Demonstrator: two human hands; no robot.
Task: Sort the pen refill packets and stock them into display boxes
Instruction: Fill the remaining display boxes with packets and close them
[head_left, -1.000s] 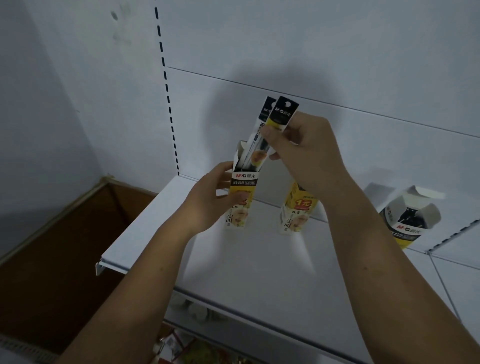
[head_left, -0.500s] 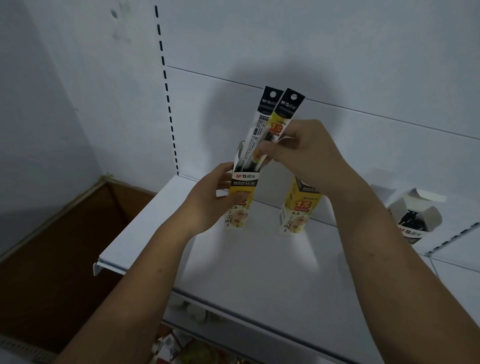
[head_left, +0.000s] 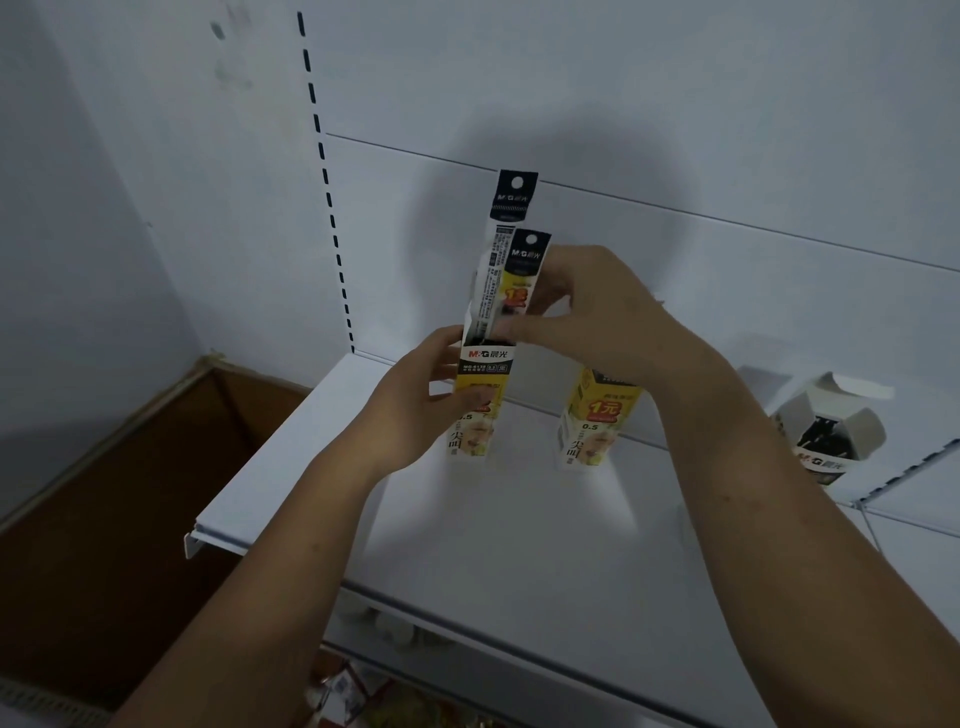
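Observation:
A tall yellow and black display box (head_left: 480, 395) stands on the white shelf (head_left: 519, 530). My left hand (head_left: 415, 410) grips its side. Two pen refill packets (head_left: 511, 249) with black tops stick up out of its open top. My right hand (head_left: 592, 312) pinches them at mid-length, just above the box's mouth; the rear packet stands higher than the front one. A second yellow display box (head_left: 592, 421) stands to the right, partly hidden behind my right wrist. A third box (head_left: 826, 436), white and black with an open lid, sits at the far right with dark contents.
The shelf's back panel is white, with a slotted upright (head_left: 327, 182) on the left. A brown cardboard carton (head_left: 104, 509) lies below the shelf's left end. Coloured packages (head_left: 374, 701) show under the shelf's front edge.
My right hand has slid down the packets to near the box's mouth. The packets now stand more upright, and the front one sits lower than the rear one. My left hand keeps its hold.

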